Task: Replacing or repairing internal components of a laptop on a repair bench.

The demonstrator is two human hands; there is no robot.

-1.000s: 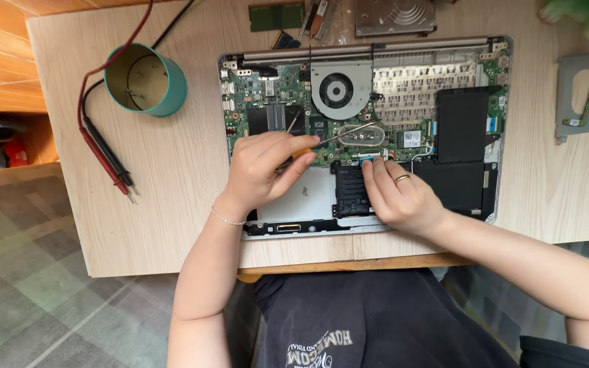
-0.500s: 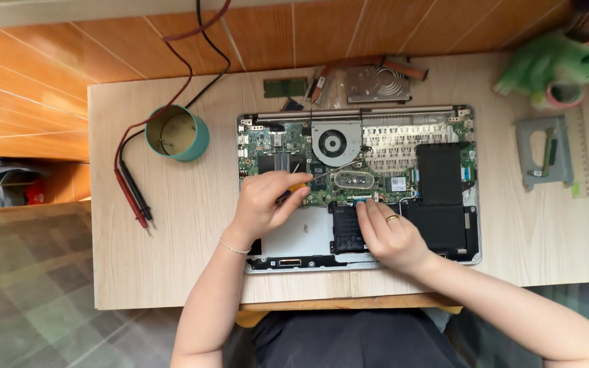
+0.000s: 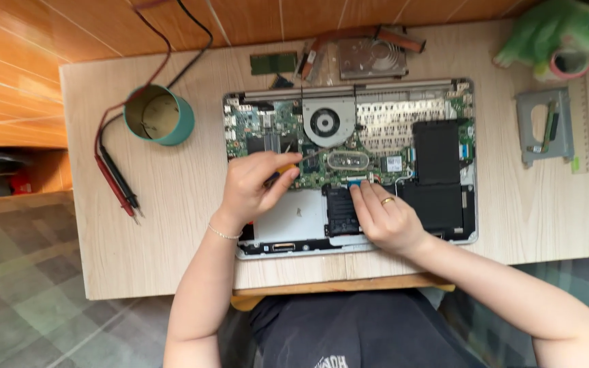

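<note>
An opened laptop (image 3: 349, 160) lies flat on a light wooden table, its back cover off. Its green circuit board, round grey fan and black battery are exposed. A small screwdriver (image 3: 288, 167) with a yellow-orange handle lies slanted over the board, tip pointing toward the fan, handle gripped in the left hand (image 3: 253, 187).

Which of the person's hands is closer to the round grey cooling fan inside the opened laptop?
The left hand, holding a screwdriver, sits just below-left of the fan. The right hand rests lower, on the black battery.
</note>
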